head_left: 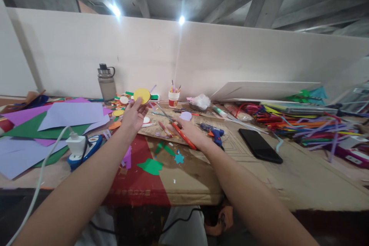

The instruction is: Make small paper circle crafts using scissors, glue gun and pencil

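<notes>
My left hand [135,113] is raised over the back of the table, its thumb and fingers closed on a yellow disc [142,95]. My right hand [190,130] is low over the cardboard, fingers around a red-handled tool [182,135] with a long, thin metal end pointing away and left. Whether it is a pair of scissors I cannot tell. Just behind that hand shows a light purple disc [186,116]. Nearer to me lie green paper scraps [151,166] and a small teal star-like cutout [179,157]. A red marker [165,128] lies left of the tool.
A blue glue gun [215,133] and a black phone [260,145] lie to the right, before many coloured strips [300,123]. Left are paper sheets [72,116] and a power strip [85,152] with a white cable. A bottle [106,84] and pencil cup [173,98] stand behind.
</notes>
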Motion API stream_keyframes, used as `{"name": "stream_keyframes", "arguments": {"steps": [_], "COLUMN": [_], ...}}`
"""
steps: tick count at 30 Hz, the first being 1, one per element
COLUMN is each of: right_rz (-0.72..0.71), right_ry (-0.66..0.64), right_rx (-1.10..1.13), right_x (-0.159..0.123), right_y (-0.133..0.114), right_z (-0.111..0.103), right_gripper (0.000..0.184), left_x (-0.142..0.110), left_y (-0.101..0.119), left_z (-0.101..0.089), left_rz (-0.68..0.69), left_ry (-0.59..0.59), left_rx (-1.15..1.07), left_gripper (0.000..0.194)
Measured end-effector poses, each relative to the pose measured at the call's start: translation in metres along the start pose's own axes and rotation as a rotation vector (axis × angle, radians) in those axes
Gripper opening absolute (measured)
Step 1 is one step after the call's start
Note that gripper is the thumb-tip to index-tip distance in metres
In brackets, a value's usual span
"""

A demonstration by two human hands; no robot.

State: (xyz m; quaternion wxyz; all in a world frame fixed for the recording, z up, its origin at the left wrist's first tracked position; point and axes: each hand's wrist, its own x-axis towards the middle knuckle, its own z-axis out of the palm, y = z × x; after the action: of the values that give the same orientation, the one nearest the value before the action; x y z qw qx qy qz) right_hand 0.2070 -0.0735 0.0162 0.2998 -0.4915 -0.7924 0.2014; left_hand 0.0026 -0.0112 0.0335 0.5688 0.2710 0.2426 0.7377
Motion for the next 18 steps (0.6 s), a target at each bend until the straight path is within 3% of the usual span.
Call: {"name": "stream_keyframes", "arguments": {"steps": [7,18], "right_rz": [-0.054,-0.066], "right_ry": [-0.037,-0.052], "right_rx": [0.059,0.101], "right_x": [-0.0024,-0.0048], "right_y": [-0.0064,-0.0059], "right_z": [-0.0055,-0.0046], "right_gripper": [0.044,0.045], "left_x": [-0.0006,0.0006], "left_y": [-0.0031,-0.0042], "left_z": [-0.0025,-0.0036], "left_rz": [-0.021,-0.012], "left_ry": [-0.007,0.006], "left_rx": [0.068,0.093], "left_gripper": [0.008,0.014]}}
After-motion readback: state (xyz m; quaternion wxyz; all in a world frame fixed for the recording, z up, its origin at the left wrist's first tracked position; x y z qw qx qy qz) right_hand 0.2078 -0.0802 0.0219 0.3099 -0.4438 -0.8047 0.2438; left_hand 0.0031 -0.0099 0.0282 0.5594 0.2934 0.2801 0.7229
